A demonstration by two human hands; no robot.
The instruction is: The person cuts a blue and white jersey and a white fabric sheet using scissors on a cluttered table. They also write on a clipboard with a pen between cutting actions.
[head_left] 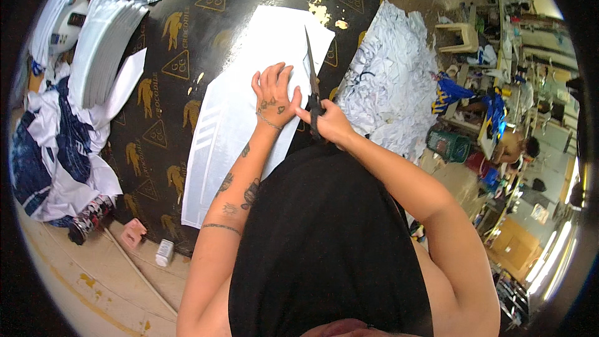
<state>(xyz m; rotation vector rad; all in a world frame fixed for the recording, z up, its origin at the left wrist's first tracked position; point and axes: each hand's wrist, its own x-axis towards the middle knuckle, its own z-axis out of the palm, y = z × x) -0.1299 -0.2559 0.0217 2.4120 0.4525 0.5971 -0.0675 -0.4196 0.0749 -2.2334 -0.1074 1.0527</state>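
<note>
A long white fabric panel (240,118) lies flat on a black table (162,112) with gold prints. My left hand (273,95) presses down on the panel near its right edge, fingers spread. My right hand (329,123) grips the handles of black scissors (311,78), whose long blades point away from me along the panel's right edge. My black top hides the near end of the panel and the table's front edge.
Stacks of cut white pieces (103,43) stand at the table's far left. Blue and white cloth (59,143) is heaped at the left. A pile of white scraps (390,81) hangs off the right. Another person (515,146) sits among workshop tables at the right.
</note>
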